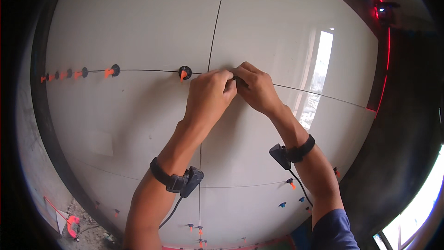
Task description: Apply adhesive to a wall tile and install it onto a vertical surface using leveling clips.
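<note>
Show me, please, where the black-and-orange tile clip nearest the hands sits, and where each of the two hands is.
Tile clip (185, 72): head view, on its round black cap at the joint.
Left hand (210, 93): head view, on the back of the hand.
Right hand (256, 88): head view, on the back of the hand.

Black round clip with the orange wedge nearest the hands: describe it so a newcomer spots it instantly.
On the glossy white tiled wall, follow the dark horizontal grout line toward the vertical joint. The black round clip with the orange wedge sits just left of that crossing, beside the left hand. Its neighbours cluster far off to the left; this one stands alone.
</note>
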The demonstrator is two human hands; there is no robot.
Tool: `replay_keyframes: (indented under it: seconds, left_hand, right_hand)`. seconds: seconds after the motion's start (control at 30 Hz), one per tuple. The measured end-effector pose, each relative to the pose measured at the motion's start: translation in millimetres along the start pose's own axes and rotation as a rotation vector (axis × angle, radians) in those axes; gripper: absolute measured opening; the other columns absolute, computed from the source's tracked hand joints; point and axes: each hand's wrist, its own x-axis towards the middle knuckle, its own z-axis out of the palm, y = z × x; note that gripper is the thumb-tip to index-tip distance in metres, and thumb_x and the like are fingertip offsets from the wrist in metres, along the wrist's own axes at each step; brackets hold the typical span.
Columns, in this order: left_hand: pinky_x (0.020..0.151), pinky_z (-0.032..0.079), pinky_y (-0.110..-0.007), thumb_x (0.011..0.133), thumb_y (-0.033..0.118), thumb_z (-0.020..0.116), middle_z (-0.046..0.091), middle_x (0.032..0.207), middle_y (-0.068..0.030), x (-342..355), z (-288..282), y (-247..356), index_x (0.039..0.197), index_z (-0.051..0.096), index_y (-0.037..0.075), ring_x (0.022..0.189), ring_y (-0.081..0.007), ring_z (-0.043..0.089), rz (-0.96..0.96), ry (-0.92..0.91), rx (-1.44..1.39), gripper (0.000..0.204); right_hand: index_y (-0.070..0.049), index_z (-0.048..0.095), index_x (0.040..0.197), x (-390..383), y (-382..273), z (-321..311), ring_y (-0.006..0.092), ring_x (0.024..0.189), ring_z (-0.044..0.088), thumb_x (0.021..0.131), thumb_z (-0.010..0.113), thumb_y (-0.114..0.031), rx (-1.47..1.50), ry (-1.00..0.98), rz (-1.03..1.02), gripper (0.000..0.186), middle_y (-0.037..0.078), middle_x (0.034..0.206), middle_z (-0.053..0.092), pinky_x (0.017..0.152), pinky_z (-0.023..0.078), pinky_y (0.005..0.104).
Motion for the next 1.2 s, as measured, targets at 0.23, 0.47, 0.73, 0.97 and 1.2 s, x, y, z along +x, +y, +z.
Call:
replay_keyframes:
  seconds: [0.23,0.47,0.73,0.97,1.2]
  left_hand:
    - [0.064,0.054,-0.035,0.083,0.008,0.069,0.070,0.077,-0.0162,-1,2,0,0.091,0.071,-0.001,0.068,-0.0297,0.069,0.008,0.026,0.011,0.013]
    - [0.065,0.054,-0.034,0.084,0.010,0.068,0.071,0.078,-0.0165,3,-2,7,0.093,0.072,-0.001,0.068,-0.0294,0.070,-0.043,-0.049,0.053,0.014]
    - [0.066,0.055,-0.033,0.084,0.011,0.069,0.072,0.080,-0.0175,1,-1,6,0.095,0.072,-0.002,0.071,-0.0285,0.071,-0.052,0.002,0.025,0.017]
    - [0.066,0.055,-0.033,0.084,0.012,0.070,0.072,0.079,-0.0167,-1,-5,8,0.095,0.072,-0.002,0.069,-0.0281,0.071,-0.093,-0.012,0.052,0.018]
    - [0.065,0.055,-0.032,0.085,0.013,0.069,0.072,0.078,-0.0152,1,-2,8,0.094,0.072,-0.002,0.069,-0.0254,0.071,-0.079,0.000,0.010,0.018]
  right_hand:
    - [-0.006,0.062,0.093,-32,-9,31,0.0291,0.066,0.063,0.074,0.075,-0.013,-0.166,0.125,0.015,0.024,0.007,0.081,0.062,0.057,0.050,0.0395]
    - [-0.007,0.062,0.097,4,-3,-3,0.0292,0.070,0.064,0.079,0.071,-0.009,0.070,-0.048,0.006,0.020,0.009,0.089,0.063,0.061,0.052,0.0384]
    - [-0.011,0.061,0.089,-36,-14,46,0.0295,0.064,0.063,0.078,0.072,-0.012,-0.195,0.232,0.159,0.016,0.007,0.076,0.063,0.056,0.050,0.0393]
    - [-0.009,0.065,0.107,3,-6,-7,0.0311,0.077,0.065,0.084,0.067,-0.009,0.121,-0.071,0.011,0.023,0.008,0.096,0.065,0.064,0.052,0.0408]
    - [-0.008,0.060,0.090,-20,-10,36,0.0299,0.065,0.064,0.082,0.069,-0.013,-0.084,0.275,0.114,0.013,0.006,0.086,0.066,0.057,0.051,0.0402]
